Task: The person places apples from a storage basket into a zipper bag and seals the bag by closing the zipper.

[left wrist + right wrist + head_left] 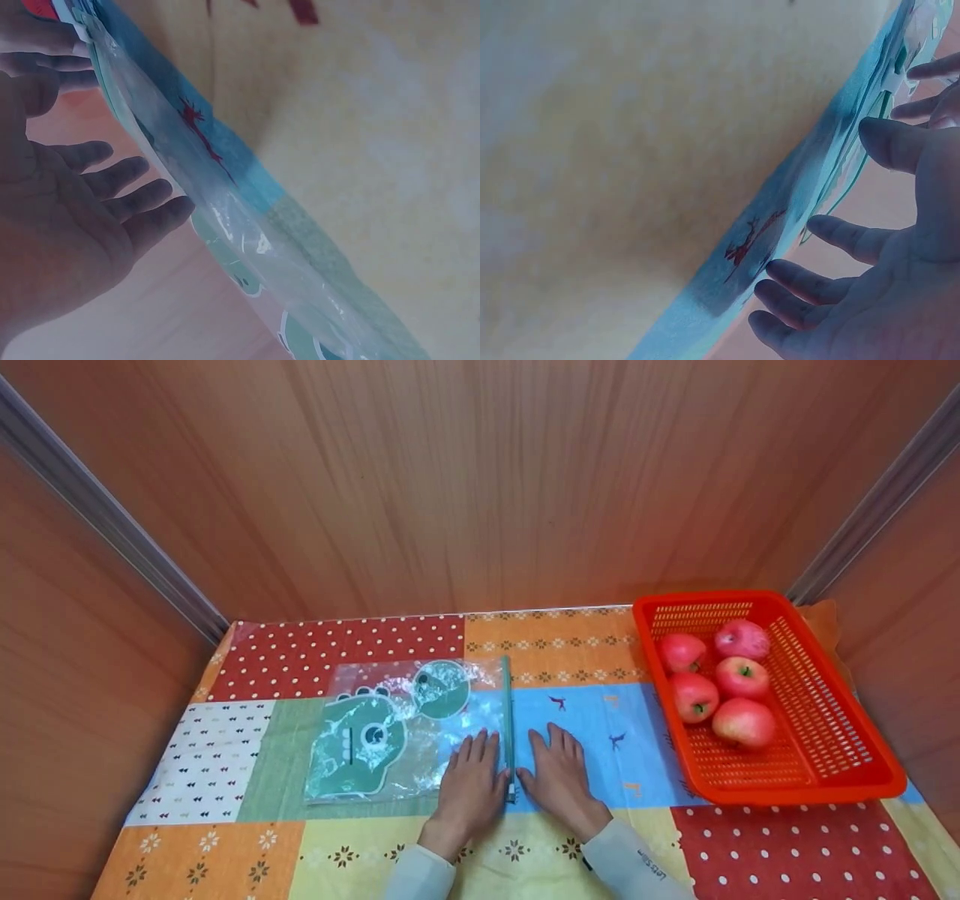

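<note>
A clear plastic bag (431, 750) printed with a green cartoon creature lies flat on the patterned cloth, its green zip edge (508, 697) toward the right. My left hand (471, 772) rests palm down on the bag near that edge, fingers extended. Just right of the zip edge, my right hand (559, 776) lies on the blue patch of cloth with its fingers spread. Both thumbs are close to the lower end of the zip edge. In the wrist views, the left hand (82, 202) and the right hand (870, 277) show relaxed fingers holding nothing.
An orange-red plastic basket (832, 791) stands on the right with several red apples (742, 723) in its left part. A patchwork cloth (375, 855) covers the table. Wood-grain panels (480, 487) rise at the back and both sides.
</note>
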